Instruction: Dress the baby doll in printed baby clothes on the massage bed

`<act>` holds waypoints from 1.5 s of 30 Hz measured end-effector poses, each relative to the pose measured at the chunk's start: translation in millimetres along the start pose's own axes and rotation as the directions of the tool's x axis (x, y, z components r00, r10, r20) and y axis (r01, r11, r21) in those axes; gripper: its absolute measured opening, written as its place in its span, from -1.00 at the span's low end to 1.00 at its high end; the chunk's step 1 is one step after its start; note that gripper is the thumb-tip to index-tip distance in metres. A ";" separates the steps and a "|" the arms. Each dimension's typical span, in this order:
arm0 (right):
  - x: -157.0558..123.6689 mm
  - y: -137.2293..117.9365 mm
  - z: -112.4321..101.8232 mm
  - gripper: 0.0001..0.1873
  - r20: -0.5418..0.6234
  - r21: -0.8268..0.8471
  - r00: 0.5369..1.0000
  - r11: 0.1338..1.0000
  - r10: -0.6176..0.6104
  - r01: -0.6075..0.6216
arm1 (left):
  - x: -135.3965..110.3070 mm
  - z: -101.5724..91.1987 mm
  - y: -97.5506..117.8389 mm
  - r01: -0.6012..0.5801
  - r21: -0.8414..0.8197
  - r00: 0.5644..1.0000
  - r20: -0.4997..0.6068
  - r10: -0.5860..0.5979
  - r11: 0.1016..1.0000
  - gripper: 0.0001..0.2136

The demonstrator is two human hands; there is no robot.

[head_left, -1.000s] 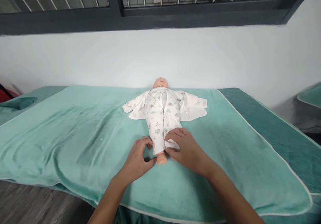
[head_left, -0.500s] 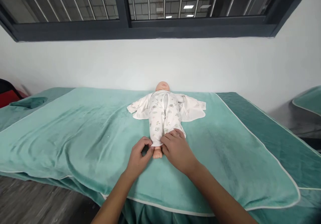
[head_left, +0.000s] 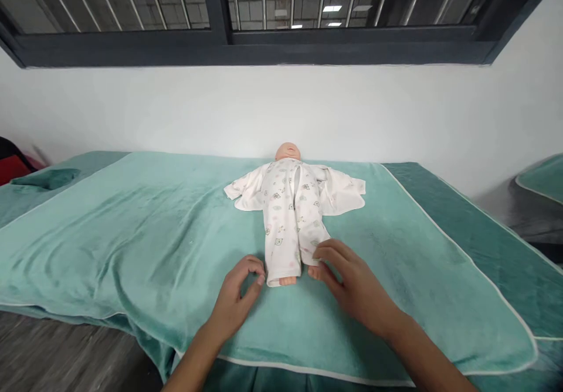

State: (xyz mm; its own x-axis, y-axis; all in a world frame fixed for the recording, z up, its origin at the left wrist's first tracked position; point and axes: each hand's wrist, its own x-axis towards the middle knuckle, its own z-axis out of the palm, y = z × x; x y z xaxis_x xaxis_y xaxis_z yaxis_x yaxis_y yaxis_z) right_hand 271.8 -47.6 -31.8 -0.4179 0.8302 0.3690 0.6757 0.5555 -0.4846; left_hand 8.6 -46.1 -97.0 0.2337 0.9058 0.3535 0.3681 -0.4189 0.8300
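A baby doll (head_left: 288,150) lies on its back, head toward the wall, in a white printed baby outfit (head_left: 284,216) with sleeves spread sideways. The left trouser leg reaches over most of one foot (head_left: 288,280), whose toes show at the hem. Just left of that hem is my left hand (head_left: 240,295), fingers curled and thumb near the forefinger, with no cloth visible between them. My right hand (head_left: 352,283) has its fingertips on the hem of the other trouser leg and its thumb by the second foot (head_left: 314,272), which is partly hidden.
A light green blanket (head_left: 145,228) with pale piping lies wrinkled under the doll, over a darker green cover (head_left: 475,239). Behind stands a white wall (head_left: 176,111) below a dark-framed window (head_left: 246,49) with metal bars. A red and black object (head_left: 15,166) sits at far left.
The left trouser leg is lower, covering more of its foot. My left hand has come slightly away from its hem. My right hand has moved right, to the other leg, where a foot now shows.
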 end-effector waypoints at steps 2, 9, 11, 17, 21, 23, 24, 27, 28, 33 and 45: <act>-11.3 13.8 3.1 -0.72 -0.044 -0.010 0.991 0.992 0.125 -0.125 | 10.6 1.8 9.0 0.007 -0.014 0.998 -0.066 -0.007 1.000 -0.86; -12.5 24.8 27.1 -0.87 -0.079 -0.046 0.965 0.966 0.252 -0.256 | 63.2 31.7 51.8 -0.216 0.240 0.963 0.211 0.167 0.946 -0.88; -6.2 20.7 24.7 -0.89 -0.109 0.025 0.962 0.968 0.252 -0.250 | 70.3 36.8 57.8 -0.268 0.339 0.932 0.330 0.153 0.902 -0.82; 1.2 1.7 8.5 -0.87 -0.189 0.324 0.937 0.919 0.294 -0.223 | 73.5 44.7 61.4 -0.237 0.371 0.944 0.306 0.122 0.898 -0.94; -2.6 0.2 4.7 -0.85 -0.145 0.349 0.952 0.915 0.269 -0.205 | 71.3 54.6 58.8 -0.208 0.298 0.968 0.202 0.151 0.932 -0.92; -8.6 4.6 2.0 -0.84 -0.115 0.301 0.964 0.933 0.242 -0.198 | 66.4 57.5 58.0 -0.212 0.247 0.971 0.167 0.174 0.946 -0.87; -12.6 7.2 0.2 -0.83 -0.099 0.277 0.968 0.941 0.229 -0.194 | 62.9 58.0 58.0 -0.219 0.226 0.970 0.156 0.187 0.949 -0.86; -26.4 13.8 -6.1 -0.84 -0.013 0.218 0.985 0.962 0.174 -0.166 | 50.8 57.1 59.9 -0.273 0.192 0.958 0.145 0.247 0.943 -0.84; -30.5 15.3 -8.0 -0.84 0.027 0.199 0.988 0.968 0.152 -0.154 | 46.8 56.5 60.9 -0.301 0.194 0.950 0.144 0.277 0.934 -0.84; -35.8 19.8 -15.4 -0.87 0.209 0.097 0.973 0.988 0.097 -0.120 | 34.8 52.5 67.5 -0.398 0.329 0.911 0.253 0.326 0.856 -0.84; 48.4 89.7 -12.3 -0.79 -0.055 0.087 0.986 0.984 0.160 -0.155 | 91.4 11.3 -23.2 -0.097 0.327 0.979 -0.141 0.150 0.940 -0.74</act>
State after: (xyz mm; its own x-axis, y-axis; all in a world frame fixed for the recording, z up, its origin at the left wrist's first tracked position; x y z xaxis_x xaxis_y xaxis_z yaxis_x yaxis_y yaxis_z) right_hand 319.6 41.8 -47.6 -0.2703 0.9047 0.3294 0.6770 0.4219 -0.6031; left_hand 31.6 45.6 -88.9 0.1570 0.8328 0.5309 0.6175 -0.5023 0.6053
